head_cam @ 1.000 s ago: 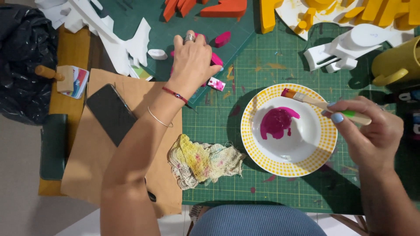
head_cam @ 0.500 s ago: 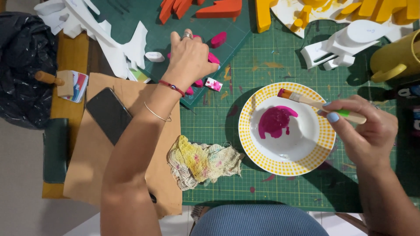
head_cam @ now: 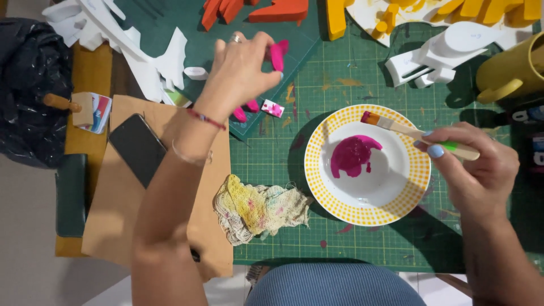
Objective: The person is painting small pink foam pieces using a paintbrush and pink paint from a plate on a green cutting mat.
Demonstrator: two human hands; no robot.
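My left hand (head_cam: 241, 71) reaches over the green cutting mat (head_cam: 362, 249) and pinches a small pink painted piece (head_cam: 277, 55) by its edge, lifted slightly above a dark green board. Another pink piece (head_cam: 245, 110) lies just below the hand. My right hand (head_cam: 473, 170) grips a flat paintbrush (head_cam: 396, 126) with a pale handle; its bristle end hovers over the upper rim of a white plate with a yellow dotted rim (head_cam: 317, 187). A puddle of magenta paint (head_cam: 351, 154) lies in the plate.
A stained rag (head_cam: 260, 207) lies left of the plate. A dark phone (head_cam: 137, 148) rests on brown cardboard (head_cam: 107, 226). White cut-out shapes (head_cam: 447, 54), orange pieces (head_cam: 277, 10) and yellow pieces (head_cam: 453, 8) line the far edge. A yellow mug (head_cam: 510, 71) stands at right, a black bag (head_cam: 25, 90) at left.
My left hand has closed on the pink piece and raised it off the board, moving up and right. The right hand holds the brush steady over the plate.
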